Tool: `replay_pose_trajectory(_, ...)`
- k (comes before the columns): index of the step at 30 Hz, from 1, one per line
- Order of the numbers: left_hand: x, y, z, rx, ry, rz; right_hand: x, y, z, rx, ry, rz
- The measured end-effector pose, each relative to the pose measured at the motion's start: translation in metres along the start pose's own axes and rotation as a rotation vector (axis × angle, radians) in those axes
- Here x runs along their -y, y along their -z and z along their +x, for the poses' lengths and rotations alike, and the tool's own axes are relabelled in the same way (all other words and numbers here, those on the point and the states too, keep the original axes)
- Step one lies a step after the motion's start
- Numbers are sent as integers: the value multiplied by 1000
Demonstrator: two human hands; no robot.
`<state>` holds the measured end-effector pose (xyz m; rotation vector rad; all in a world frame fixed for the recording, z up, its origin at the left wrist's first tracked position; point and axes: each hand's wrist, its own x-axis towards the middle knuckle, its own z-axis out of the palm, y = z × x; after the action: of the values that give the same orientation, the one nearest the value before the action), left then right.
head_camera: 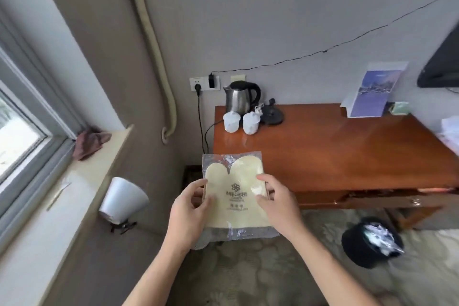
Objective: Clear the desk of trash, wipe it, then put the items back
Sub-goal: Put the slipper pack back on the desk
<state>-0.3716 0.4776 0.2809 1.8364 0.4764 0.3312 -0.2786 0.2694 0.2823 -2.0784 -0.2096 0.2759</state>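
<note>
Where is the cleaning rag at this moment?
In the head view, the crumpled reddish-brown rag lies far left on the windowsill, beside the window frame, away from the desk.

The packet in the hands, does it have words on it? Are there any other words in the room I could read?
Slipper packet, held by the left hand and right hand: a flower logo with lines of print under it, all too blurred to read.
Brochure leaning on the wall at the back of the desk: a picture shows, but no text is legible.
Kettle, lidded cups, wall socket: no readable text.
</note>
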Motion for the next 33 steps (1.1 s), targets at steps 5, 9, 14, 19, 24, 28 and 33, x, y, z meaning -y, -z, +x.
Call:
replay_pose_trajectory(5, -8, -42, 44, 150, -45, 86, -21, 31, 24, -113, -66, -14)
replay_pose_trajectory(9, -9, -63, 81, 227, -82, 165, -28, 41, 48, -195, -101, -12)
replay_pose_trajectory(14, -10, -82, 132, 292, -184, 323, -32, 48, 81, -281, -153, -36)
replay_pose_trajectory(19, -7, -103, 173, 346, -269, 448, -43, 54, 118, -321, -181, -14)
replay_pose_trajectory(24, -8, -132, 213, 389, -329, 514, -53, 75, 160, -344, -176, -30)
replay_pose_trajectory(28, -10, -171, 252, 414, -385, 592, -80, 105, 213, -353, -183, -79)
replay_pose_trajectory(33, -14, -234, 311, 390, -469, 729, -128, 146, 315, -323, -180, -183)
